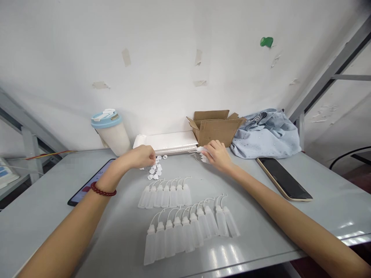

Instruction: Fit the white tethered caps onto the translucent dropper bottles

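My left hand (pixel 143 155) is closed, with its fingers curled down beside a loose pile of small white caps (pixel 155 170). Whatever those fingers hold is hidden. Farther right, my right hand (pixel 218 155) has its fingers closed on a small bunch of white nozzle caps with thin tubes (pixel 203 156). Nearer to me on the table lie two rows of translucent plastic squeeze bottles, each bottle topped by a thin bent tube. The back row (pixel 165 196) is shorter, and the front row (pixel 182 233) slants up to the right.
Along the wall stand a blue-lidded cup (pixel 113 133), a flat white box or stack (pixel 171 142), an open cardboard box (pixel 217 130) and a bundled light-blue cloth (pixel 266 137). One phone (pixel 89 183) lies under my left forearm, another phone (pixel 284 178) at the right. Everything rests on a grey table (pixel 121 239).
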A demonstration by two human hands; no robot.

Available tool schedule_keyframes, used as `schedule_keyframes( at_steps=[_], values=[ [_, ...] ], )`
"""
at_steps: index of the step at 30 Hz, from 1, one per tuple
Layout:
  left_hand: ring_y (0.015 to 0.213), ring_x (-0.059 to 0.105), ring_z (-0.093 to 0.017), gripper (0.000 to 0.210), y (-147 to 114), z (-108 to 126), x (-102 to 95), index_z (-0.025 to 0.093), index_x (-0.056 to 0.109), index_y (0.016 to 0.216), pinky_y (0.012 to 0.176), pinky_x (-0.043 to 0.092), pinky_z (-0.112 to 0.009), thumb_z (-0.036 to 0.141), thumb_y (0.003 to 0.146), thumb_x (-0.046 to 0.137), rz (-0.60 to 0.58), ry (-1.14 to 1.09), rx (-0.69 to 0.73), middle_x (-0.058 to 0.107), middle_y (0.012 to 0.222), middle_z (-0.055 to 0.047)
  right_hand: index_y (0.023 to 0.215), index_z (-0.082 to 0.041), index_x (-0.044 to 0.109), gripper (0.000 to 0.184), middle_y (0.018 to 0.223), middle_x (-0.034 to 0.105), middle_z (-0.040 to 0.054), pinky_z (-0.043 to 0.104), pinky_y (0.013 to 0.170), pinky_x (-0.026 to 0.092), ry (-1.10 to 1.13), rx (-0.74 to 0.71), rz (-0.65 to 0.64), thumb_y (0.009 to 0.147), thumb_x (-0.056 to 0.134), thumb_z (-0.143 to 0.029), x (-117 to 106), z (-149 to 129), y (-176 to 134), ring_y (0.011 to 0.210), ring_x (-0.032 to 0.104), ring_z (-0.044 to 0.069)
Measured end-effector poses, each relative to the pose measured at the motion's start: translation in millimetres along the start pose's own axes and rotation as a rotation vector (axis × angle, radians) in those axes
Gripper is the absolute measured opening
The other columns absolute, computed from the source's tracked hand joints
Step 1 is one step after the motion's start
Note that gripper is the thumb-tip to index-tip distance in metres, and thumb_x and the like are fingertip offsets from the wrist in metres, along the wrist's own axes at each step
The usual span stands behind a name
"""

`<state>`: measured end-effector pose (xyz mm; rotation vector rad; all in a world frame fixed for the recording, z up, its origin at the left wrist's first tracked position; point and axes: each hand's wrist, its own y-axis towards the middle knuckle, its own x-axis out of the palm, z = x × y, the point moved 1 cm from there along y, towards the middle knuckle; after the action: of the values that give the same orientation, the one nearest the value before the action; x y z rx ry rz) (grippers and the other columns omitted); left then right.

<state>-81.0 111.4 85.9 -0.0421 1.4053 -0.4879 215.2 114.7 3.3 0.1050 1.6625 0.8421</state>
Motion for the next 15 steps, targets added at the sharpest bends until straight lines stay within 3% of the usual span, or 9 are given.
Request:
schedule_keyframes(
  at_steps=[7, 15],
  values=[
    [0.068, 0.062, -0.017, 0.022, 11, 7, 17.3, 0.018, 0.068, 0.086, 0.054, 0.038, -0.024, 0.016, 0.068, 0.055, 0.076, 0.066, 0.005, 0.070, 0.082, -0.005, 0.097, -0.016, 0.063, 0.030, 0.091, 0.058, 0.0089, 0.032, 0.071, 0.032, 0.078, -0.037, 0.021, 0.096, 0.040, -0.035, -3, 10, 0, 0.084, 0.046, 0.021],
    [0.064, 0.060, -0.017, 0.017, 16, 15, 29.0, 0.016, 0.067, 0.077, 0.052, 0.034, -0.026, 0.011, 0.069, 0.053, 0.077, 0.104, 0.022, 0.069, 0.078, -0.006, 0.098, -0.017, 0.064, 0.027, 0.092, 0.058, 0.0101, 0.033, 0.073, 0.036, 0.140, -0.058, 0.001, 0.094, 0.043, -0.033, 1, 20, -1, 0.085, 0.047, 0.022]
  ],
)
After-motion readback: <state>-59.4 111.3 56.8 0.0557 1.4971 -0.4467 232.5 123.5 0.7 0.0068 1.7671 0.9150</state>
